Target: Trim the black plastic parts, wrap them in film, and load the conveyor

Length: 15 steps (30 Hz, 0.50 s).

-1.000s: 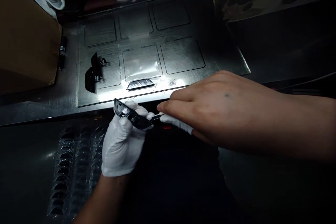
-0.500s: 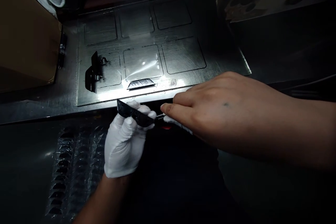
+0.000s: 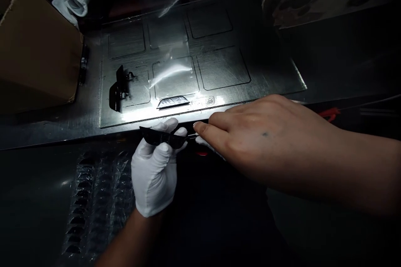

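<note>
While the gloved left hand [image 3: 155, 175] pinches a black part [image 3: 156, 136] just before the mat [image 3: 221, 66], the right hand [image 3: 247, 133] pinching a thin rod [image 3: 192, 137] there, strip [image 3: 173, 102] near the mat's front edge, black pieces [image 3: 114, 96] on the mat's left, box [image 3: 37, 54] beside the mat.

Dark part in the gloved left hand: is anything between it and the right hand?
No separate obstacle is visible. A thin dark piece at the right hand's fingertips spans the small gap to the near end of the dark part, held by the left hand.
</note>
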Each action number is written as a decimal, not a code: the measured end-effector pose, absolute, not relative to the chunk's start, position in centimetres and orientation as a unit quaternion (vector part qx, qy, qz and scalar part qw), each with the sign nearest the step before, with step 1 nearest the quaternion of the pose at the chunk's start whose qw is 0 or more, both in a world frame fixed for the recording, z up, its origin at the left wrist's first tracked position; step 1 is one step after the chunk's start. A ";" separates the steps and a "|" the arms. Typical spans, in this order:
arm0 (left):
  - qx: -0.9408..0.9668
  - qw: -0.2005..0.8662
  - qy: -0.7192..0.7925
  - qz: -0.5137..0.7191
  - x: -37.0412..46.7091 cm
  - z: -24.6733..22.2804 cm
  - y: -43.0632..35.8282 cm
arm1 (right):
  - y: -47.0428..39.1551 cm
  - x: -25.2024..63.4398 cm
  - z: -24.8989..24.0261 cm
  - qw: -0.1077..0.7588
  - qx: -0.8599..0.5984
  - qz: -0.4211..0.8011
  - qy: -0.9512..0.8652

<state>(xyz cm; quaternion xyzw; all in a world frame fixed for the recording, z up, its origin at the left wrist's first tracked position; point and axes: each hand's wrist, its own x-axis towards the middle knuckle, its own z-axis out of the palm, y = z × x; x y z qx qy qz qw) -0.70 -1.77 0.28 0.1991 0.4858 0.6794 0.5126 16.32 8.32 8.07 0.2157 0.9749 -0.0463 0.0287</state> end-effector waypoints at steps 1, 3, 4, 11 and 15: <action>0.204 0.504 0.489 0.682 -0.6 0.3 -1.8 | 8.1 16.3 8.0 0.018 0.215 -0.043 0.976; 0.212 0.495 0.487 0.687 -0.4 0.2 -1.8 | 7.7 16.2 7.9 -0.004 0.213 -0.037 0.976; 0.213 0.495 0.486 0.688 -0.3 0.2 -1.8 | 7.6 16.2 8.0 -0.011 0.214 -0.036 0.976; 0.183 0.538 0.460 0.682 -0.9 0.4 -1.7 | 10.6 19.3 7.1 -0.062 0.302 -0.094 0.947; 0.190 0.561 0.442 0.674 -1.2 0.1 -1.6 | 16.1 22.1 1.7 -0.150 0.420 -0.049 0.894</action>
